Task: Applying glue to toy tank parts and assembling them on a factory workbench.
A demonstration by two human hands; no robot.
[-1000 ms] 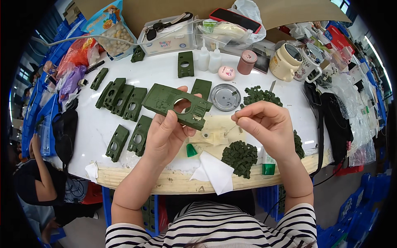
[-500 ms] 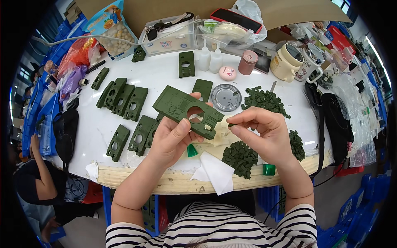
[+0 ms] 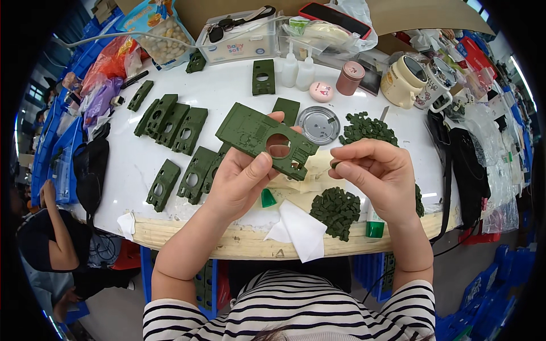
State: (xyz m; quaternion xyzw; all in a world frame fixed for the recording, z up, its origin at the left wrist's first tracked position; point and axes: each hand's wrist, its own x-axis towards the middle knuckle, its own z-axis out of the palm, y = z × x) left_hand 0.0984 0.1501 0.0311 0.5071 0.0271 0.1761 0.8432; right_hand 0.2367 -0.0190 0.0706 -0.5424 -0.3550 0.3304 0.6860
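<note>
My left hand (image 3: 242, 179) is closed around a dark green plastic model tank hull (image 3: 242, 128), tilted, with a large round hole. Its thumb lies on the top beside the hole, and the other fingers are beneath. Just to the right, my right hand (image 3: 378, 176) pinches a small dark green plastic piece (image 3: 334, 165) between thumb and forefinger, apart from the hull. Its exact shape is mostly hidden by the fingertips. Below the hands lies a heap of small green pieces (image 3: 334, 213), with another heap (image 3: 368, 128) behind my right hand.
More green hulls (image 3: 190, 131) lie at the left of the white table. A round grey lid (image 3: 318, 125), white squeeze bottles (image 3: 305, 73), a pink tin (image 3: 350, 78) and mugs (image 3: 404, 82) stand farther back. A white tissue (image 3: 301, 230) and green-capped tube (image 3: 374, 228) lie near the front edge.
The whole view has shifted slightly, with table things now higher and farther right. My right hand, still pinching the piece, is a little farther from the hull. My left hand keeps its hold.
</note>
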